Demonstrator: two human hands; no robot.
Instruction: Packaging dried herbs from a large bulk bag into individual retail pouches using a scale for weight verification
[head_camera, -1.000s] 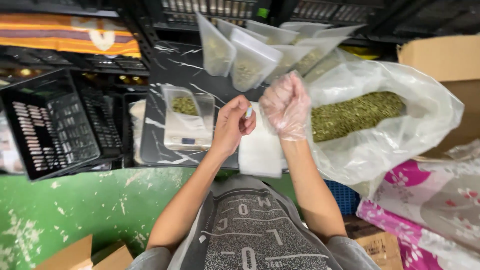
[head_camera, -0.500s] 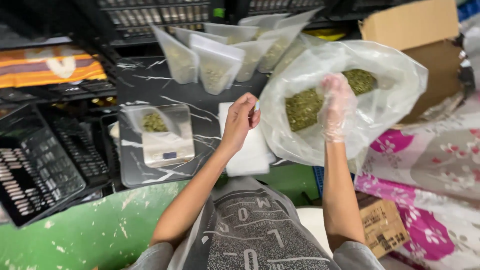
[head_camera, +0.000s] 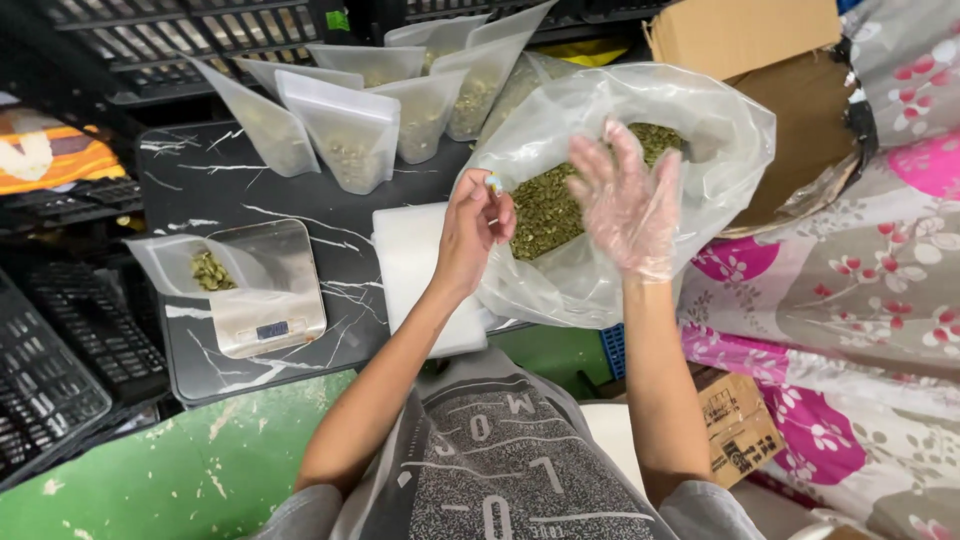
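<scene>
Right hand (head_camera: 628, 205), gloved, fingers spread and empty, has lifted out above the seeds (head_camera: 548, 205) in the clear bag (head_camera: 700, 130); left hand (head_camera: 474, 228), bare, pinches a small object beside the bag's mouth.

Scale (head_camera: 265, 300) sits at the table's (head_camera: 200, 190) left front corner, a pouch (head_camera: 195, 268) lying on it. Filled pouches (head_camera: 350, 130) stand along the back edge. Big bag of seeds (head_camera: 600, 190) fills the right edge.
</scene>
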